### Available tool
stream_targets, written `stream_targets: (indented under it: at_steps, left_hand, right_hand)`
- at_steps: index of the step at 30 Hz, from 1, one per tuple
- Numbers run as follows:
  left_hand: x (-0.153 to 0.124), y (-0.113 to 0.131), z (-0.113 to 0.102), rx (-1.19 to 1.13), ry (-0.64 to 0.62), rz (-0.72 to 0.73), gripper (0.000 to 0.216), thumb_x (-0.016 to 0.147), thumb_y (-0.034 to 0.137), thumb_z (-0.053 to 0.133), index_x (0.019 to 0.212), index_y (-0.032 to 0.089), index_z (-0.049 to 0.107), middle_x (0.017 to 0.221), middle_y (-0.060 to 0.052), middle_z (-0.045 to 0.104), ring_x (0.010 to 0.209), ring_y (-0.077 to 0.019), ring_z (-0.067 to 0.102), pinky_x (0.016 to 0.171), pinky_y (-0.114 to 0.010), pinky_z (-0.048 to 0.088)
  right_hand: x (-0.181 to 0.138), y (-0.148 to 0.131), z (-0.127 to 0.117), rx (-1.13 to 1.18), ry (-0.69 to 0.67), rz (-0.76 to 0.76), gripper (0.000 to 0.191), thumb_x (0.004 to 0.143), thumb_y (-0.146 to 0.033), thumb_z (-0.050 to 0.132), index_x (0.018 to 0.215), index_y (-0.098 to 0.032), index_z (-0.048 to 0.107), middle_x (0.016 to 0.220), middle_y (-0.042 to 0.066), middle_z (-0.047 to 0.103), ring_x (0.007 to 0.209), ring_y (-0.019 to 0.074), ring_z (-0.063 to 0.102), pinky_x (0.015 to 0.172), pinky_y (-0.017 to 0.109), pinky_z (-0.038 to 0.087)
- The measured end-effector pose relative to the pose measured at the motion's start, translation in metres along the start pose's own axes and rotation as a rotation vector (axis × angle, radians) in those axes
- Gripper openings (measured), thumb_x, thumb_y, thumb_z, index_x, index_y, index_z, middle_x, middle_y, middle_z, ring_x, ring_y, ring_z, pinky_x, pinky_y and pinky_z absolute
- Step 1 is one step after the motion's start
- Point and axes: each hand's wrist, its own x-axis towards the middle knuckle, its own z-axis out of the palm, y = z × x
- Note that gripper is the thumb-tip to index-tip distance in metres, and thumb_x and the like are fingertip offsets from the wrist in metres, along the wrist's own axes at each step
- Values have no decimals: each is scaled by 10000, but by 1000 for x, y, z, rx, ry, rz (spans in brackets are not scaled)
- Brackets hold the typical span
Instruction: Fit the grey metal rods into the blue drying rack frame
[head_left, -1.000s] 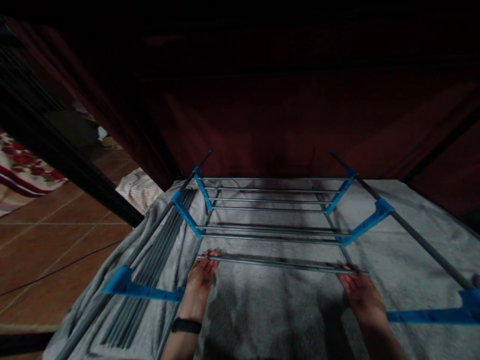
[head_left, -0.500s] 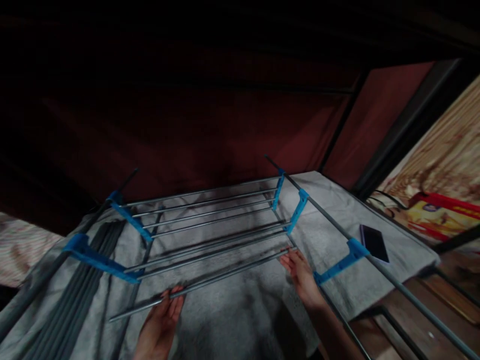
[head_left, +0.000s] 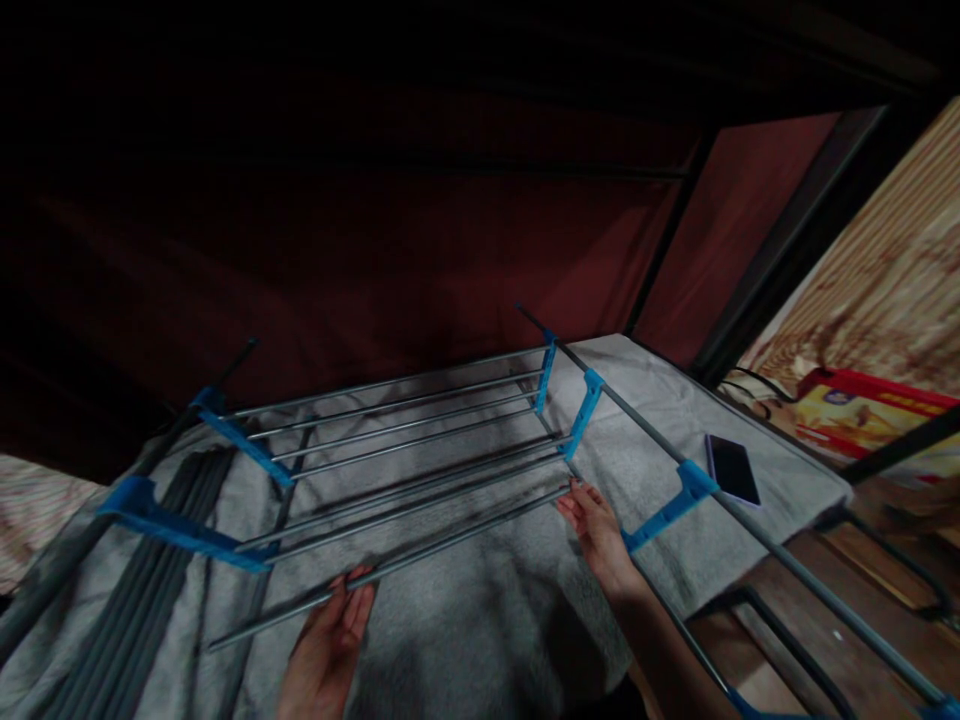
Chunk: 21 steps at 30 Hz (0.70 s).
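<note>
A thin grey metal rod (head_left: 469, 529) spans between my two hands, above the grey cloth. My left hand (head_left: 334, 632) is closed around it toward its left end, which sticks out past the fingers. My right hand (head_left: 595, 532) pinches it near the right end. Beyond the rod lies a partly assembled rack, with several crossbars (head_left: 420, 406) running between blue plastic brackets (head_left: 244, 438). A nearer left bracket (head_left: 184, 535) carries bars too. The right hand is close to a blue bracket (head_left: 667, 512) on the long right pole (head_left: 645, 430).
Several loose grey tubes (head_left: 142, 580) lie side by side at the left on the grey cloth (head_left: 465, 640). A phone (head_left: 732, 470) rests right of the rack. A red and yellow package (head_left: 862, 415) stands farther right. Dark red panels (head_left: 420, 270) rise behind.
The view has turned slightly, so most things appear a little farther left. Both hands keep hold of the rod, which has barely moved relative to the rack.
</note>
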Motion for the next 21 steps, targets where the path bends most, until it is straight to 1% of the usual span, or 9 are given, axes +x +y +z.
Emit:
stream_targets:
  at_steps: [2,4,8,11,14,16,18,19,21]
  left_hand:
    - [0,-6,0,10,-17,-2,301,1031,3,608,837,191,739,854,-40,836,786,-147,841,807,-219,708]
    - [1,-13,-1,27,-30,-5,297,1029,13,626,841,201,758,874,-41,850,829,-152,855,882,-230,713]
    - [2,-31,-6,71,-39,8,276,1001,41,681,840,235,793,924,-49,876,989,-217,890,1080,-352,707]
    - [2,-42,-9,84,-50,40,299,995,51,702,772,242,757,928,-67,880,1081,-254,893,1130,-399,692]
    - [0,-48,-9,78,-60,73,349,1000,35,679,734,257,723,893,-44,870,1067,-238,895,1150,-385,677]
    - [0,-51,-10,68,-62,91,379,1019,43,655,715,265,691,864,-30,859,1011,-219,894,1165,-383,668]
    - [0,-52,-12,57,-58,105,386,1043,70,651,712,267,662,858,-27,854,964,-206,888,1181,-396,661]
    - [-1,-53,-13,55,-55,110,376,1054,88,656,723,267,661,867,-29,856,951,-203,886,1187,-405,659]
    - [-1,-53,-14,57,-63,116,345,1065,107,670,757,263,676,893,-37,863,957,-202,884,1191,-416,659]
  right_hand:
    - [0,0,0,-5,4,4,501,638,-421,1135,822,-279,690,722,-69,741,664,128,762,703,226,701]
    - [1,1,-2,-15,9,6,485,665,-409,1121,811,-275,678,714,-63,746,647,136,766,695,235,700]
    - [0,9,-12,-69,9,50,484,677,-422,1097,764,-272,645,704,-45,744,641,157,784,714,265,709]
    - [-5,18,-22,-145,-34,97,468,667,-460,1079,767,-281,658,755,-25,768,725,186,818,759,304,727]
    - [-10,26,-30,-234,-55,103,477,638,-520,1073,764,-292,673,778,-17,783,794,222,830,779,354,735]
    - [-13,31,-32,-278,-51,88,503,600,-553,1087,785,-295,696,806,-11,807,787,226,815,764,367,730]
    - [-18,36,-35,-329,-50,56,540,574,-599,1094,861,-297,751,871,4,844,792,231,807,761,379,728]
    - [-22,39,-38,-372,-55,20,550,586,-628,1084,907,-301,780,915,13,861,824,238,814,796,392,733]
    - [-34,45,-50,-506,-92,-101,521,669,-665,1033,997,-312,835,1031,33,885,979,266,838,965,439,730]
